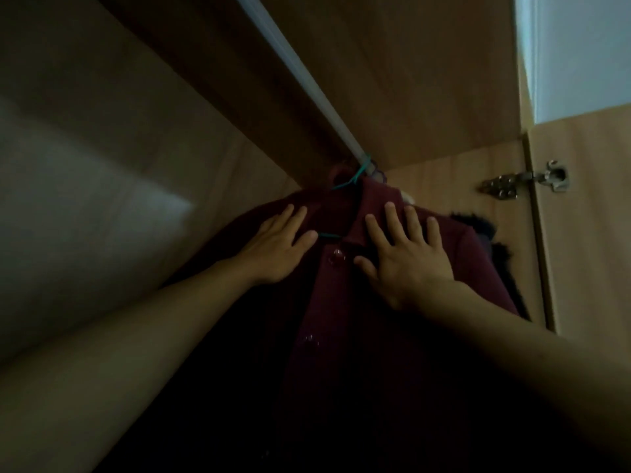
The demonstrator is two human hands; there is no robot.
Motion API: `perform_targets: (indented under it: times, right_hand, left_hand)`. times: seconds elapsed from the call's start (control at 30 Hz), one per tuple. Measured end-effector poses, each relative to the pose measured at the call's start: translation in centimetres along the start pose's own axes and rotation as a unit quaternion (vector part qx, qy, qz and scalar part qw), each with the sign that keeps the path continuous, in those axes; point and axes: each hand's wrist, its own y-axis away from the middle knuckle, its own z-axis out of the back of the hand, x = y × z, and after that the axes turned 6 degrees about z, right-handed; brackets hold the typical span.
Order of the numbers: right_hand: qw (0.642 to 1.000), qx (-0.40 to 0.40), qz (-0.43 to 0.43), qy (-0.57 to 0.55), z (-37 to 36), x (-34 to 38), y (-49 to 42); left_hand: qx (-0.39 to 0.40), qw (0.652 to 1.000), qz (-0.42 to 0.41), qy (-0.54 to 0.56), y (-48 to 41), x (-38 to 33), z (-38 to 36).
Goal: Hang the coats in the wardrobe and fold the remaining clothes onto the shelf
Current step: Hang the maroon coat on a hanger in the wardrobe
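Observation:
A dark red coat [345, 302] with shiny buttons hangs inside the wardrobe on a teal hanger [355, 175], whose hook sits over the white rail [300, 76]. My left hand [276, 247] lies flat on the coat's left shoulder, fingers straight. With spread fingers, my right hand [406, 254] presses on the collar and right shoulder. The coat's lower part fades into shadow.
A black furry garment [495, 247] hangs behind the red coat at the right. The wardrobe's wooden side wall [444, 186] and a door with a metal hinge [526, 180] stand to the right. The back panel [85, 165] is at the left.

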Motion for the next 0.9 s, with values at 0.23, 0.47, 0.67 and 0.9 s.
perform_targets:
  times: [0.23, 0.47, 0.67, 0.9]
  right_hand:
    - [0.998, 0.024, 0.053, -0.006, -1.3, 4.8, 5.8]
    - [0.988, 0.087, 0.119, -0.039, -4.6, 9.7, 12.5]
    - [0.976, 0.148, 0.162, -0.011, -9.3, 12.4, 17.8]
    - [0.97, 0.168, 0.17, 0.035, -13.0, 11.5, 19.5]
  left_hand:
    - [0.015, 0.999, 0.029, -0.007, 9.3, 3.7, -1.7]
    - [0.098, 0.978, 0.182, -0.004, 19.6, 8.2, -8.1]
    - [0.157, 0.959, 0.233, 0.026, 26.3, 9.7, -13.3]
    - [0.211, 0.946, 0.235, 0.071, 26.0, 9.5, -16.8]
